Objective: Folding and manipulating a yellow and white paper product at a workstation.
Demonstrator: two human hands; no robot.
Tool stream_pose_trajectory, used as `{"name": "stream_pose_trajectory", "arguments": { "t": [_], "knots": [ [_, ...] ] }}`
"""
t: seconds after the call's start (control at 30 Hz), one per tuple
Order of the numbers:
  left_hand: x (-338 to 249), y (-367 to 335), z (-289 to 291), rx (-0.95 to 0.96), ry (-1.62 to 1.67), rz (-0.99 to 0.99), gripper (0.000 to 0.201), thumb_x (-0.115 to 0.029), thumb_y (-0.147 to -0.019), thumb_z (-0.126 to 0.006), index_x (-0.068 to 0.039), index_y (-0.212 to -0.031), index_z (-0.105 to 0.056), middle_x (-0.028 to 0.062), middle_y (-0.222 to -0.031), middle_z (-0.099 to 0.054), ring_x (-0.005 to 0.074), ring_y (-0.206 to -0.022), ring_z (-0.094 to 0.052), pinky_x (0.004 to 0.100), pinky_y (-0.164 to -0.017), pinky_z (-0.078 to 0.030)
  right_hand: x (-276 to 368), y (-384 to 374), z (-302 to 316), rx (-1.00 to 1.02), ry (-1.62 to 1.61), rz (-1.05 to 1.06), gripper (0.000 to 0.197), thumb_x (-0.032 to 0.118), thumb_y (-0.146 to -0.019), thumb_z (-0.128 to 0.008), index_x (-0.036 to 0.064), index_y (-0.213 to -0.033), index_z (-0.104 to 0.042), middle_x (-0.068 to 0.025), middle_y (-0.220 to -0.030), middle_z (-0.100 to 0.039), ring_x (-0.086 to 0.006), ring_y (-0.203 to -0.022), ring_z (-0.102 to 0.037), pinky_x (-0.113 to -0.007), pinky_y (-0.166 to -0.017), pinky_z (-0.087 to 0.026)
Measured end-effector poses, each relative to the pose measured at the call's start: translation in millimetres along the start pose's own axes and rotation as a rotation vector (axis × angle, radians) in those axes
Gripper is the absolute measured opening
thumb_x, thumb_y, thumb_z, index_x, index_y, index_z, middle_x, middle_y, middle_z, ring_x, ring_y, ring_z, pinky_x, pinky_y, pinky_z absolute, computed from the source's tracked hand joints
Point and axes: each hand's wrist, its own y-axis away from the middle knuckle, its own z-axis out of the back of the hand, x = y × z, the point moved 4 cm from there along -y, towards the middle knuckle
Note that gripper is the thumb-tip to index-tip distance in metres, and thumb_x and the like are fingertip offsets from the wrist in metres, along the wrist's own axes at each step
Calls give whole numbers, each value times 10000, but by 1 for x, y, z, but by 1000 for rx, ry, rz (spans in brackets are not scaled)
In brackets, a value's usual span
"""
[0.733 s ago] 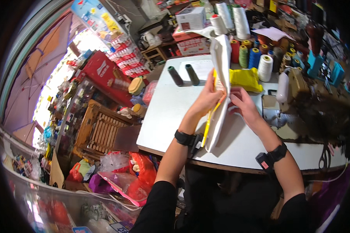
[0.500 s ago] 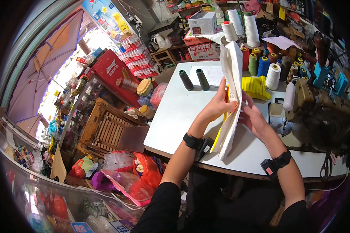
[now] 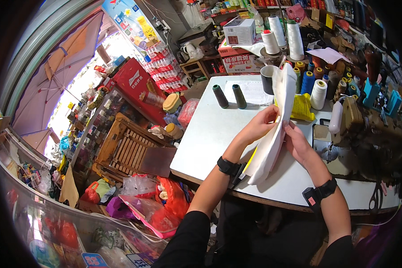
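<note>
- The left hand (image 3: 260, 126) pinches the left edge of a white cloth piece (image 3: 276, 129), fingers closed on it.
- The right hand (image 3: 298, 144) grips the cloth's right edge at four o'clock from the left.
- The cloth stands upright above the white table (image 3: 210, 134).
- Two dark thread cones (image 3: 230, 96) stand at eleven o'clock.
</note>
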Motion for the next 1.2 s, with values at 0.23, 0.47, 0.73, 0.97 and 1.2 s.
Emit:
{"name": "stream_pose_trajectory", "arguments": {
  "t": [0.23,0.47,0.73,0.97,1.2],
  "knots": [
    [1,0,-4,87,-43,44,319,-139,-913,-671,-33,-1195,-566,24,-1149,-572,108,-1075,-542,267,-957,-442,-4,-2,12,-10,36,19,513,429,-1001,-520,90,-1376,-430,-37,-1207,-552,-175,-1107,-526,-383,-983,-424],
    [-5,2,-6,-6,-203,43,333,-175,-954,-620,-25,-1250,-579,-5,-1152,-540,116,-1056,-540,262,-944,-432,-2,-5,20,-53,-48,86,417,397,-1017,-501,91,-1300,-485,-14,-1086,-596,-119,-964,-591,-307,-840,-511],
    [9,4,4,13,213,215,497,-424,-993,-528,-51,-1321,-548,48,-1257,-538,132,-1107,-537,281,-961,-439,5,-5,9,-58,-19,154,449,382,-1008,-535,81,-1335,-471,-11,-1089,-610,-96,-966,-588,-277,-806,-512],
    [-8,5,-13,6,-15,96,503,-450,-954,-571,-92,-1301,-504,-11,-1143,-548,84,-1010,-506,235,-775,-431,7,-6,12,-22,99,226,437,308,-999,-570,25,-1324,-500,-23,-1159,-602,-97,-1034,-569,-254,-902,-458],
    [-8,5,-17,-52,114,163,556,-489,-959,-536,-98,-1347,-458,31,-1173,-542,122,-1021,-539,285,-823,-473,9,-4,12,-17,155,203,451,271,-986,-590,16,-1344,-487,-36,-1190,-602,-99,-1055,-565,-257,-931,-446]
  ]
}}
